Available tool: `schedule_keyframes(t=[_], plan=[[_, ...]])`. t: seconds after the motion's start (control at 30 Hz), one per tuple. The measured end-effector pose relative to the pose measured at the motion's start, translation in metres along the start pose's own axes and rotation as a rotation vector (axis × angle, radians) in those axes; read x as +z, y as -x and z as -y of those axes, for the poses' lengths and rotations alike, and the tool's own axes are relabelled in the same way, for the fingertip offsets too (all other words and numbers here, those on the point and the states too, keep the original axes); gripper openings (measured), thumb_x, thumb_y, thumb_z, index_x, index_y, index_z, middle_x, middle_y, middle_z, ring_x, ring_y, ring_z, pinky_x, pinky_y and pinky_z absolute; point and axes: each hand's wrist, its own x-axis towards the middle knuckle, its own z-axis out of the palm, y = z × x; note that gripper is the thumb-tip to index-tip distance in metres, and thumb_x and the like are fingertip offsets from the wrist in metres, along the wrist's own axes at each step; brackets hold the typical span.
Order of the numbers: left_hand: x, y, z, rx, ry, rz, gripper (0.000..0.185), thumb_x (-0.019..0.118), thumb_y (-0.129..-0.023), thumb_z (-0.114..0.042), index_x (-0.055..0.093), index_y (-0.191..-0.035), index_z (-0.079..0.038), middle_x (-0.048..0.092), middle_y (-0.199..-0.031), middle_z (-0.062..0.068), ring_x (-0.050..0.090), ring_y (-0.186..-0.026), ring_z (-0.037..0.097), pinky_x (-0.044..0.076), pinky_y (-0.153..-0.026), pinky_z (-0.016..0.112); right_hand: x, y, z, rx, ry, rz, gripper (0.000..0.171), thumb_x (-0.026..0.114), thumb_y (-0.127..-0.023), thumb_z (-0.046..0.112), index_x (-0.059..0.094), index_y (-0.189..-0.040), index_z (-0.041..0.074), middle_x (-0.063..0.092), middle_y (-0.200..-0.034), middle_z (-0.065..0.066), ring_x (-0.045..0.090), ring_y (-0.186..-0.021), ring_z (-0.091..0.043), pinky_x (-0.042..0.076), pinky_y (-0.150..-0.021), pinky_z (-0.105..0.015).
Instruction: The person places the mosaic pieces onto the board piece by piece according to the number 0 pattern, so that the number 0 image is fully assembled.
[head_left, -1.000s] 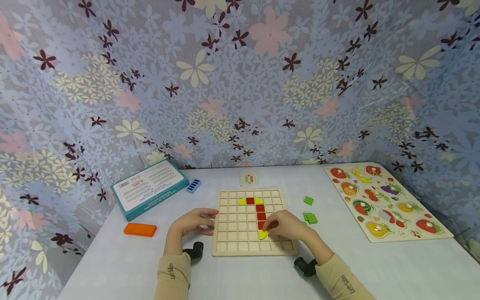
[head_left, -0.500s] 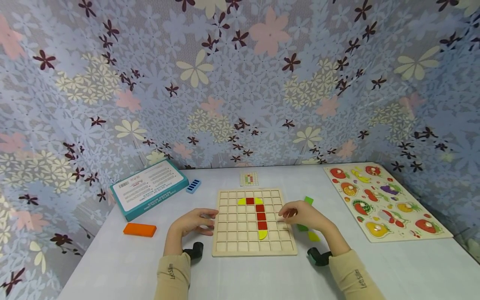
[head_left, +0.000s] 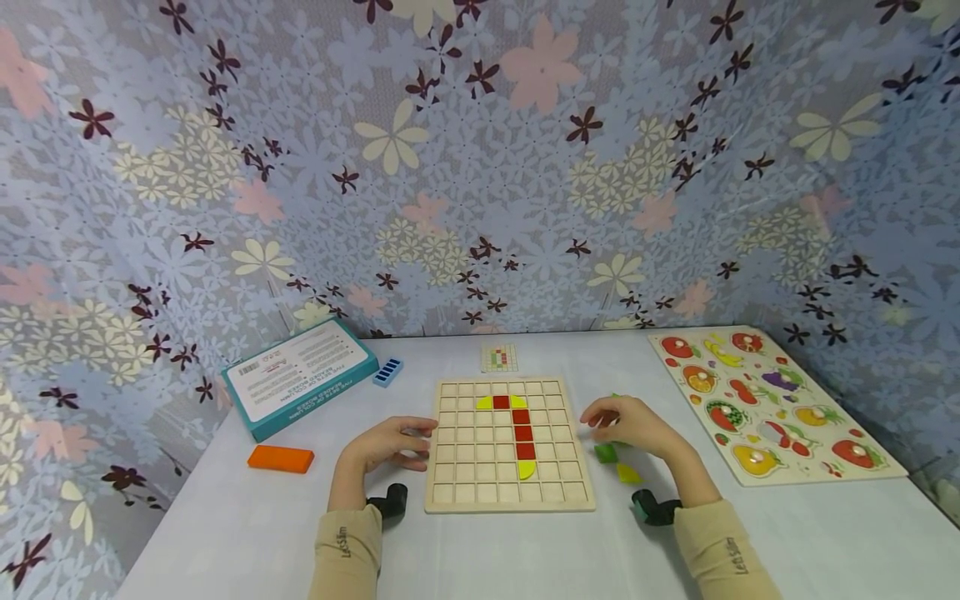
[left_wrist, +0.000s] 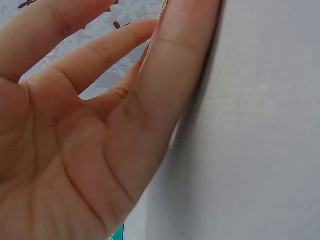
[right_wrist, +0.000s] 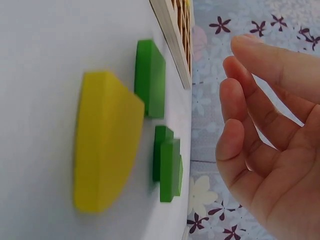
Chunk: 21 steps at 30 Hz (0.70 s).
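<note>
Right hand (head_left: 628, 427), grip released, hovers over green tiles (right_wrist: 150, 77); left hand (head_left: 386, 443), relaxed, touches grid board (head_left: 453, 492)

— What is the person wearing?
— Beige long sleeves, one on each arm, with small dark lettering printed near both cuffs.
— Anything at the wrists?
— A small black camera unit strapped under each. The hands are bare.

Left hand (head_left: 390, 443) resting flat, right hand (head_left: 628, 427) hovering, fingers loosely curled
</note>
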Motion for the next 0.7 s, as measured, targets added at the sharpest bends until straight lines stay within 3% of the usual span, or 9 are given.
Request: schedule_keyframes(t=[0.37, 0.7], plan=[[0.0, -0.001, 0.001, 0.004, 0.002, 0.001, 0.051, 0.059, -0.085, -0.004, 0.044, -0.133, 0.006, 0.044, -0.124, 0.021, 0.058, -0.086, 0.02, 0.056, -0.078, 0.037, -0.011, 0.005, -0.011, 0.044, -0.018, -0.01, 0.023, 0.067, -0.079, 0.002, 0.065, -0.102, 0.001, 0.062, -0.098, -0.013, 0.053, -0.087, -0.022, 0.048, -0.067, -0.031], [0.0, -0.002, 0.002, 0.003, 0.007, -0.004, 0.051, 0.058, -0.085, -0.003, 0.044, -0.133, 0.006, 0.043, -0.124, 0.021, 0.058, -0.085, 0.02, 0.056, -0.077, 0.037, -0.018, 0.011, -0.021, 0.052, 0.013, 0.05, 0.032, 0.071, -0.072, -0.003, 0.064, -0.104, -0.001, 0.061, -0.105, -0.014, 0.052, -0.095, -0.028, 0.047, -0.082, -0.044]])
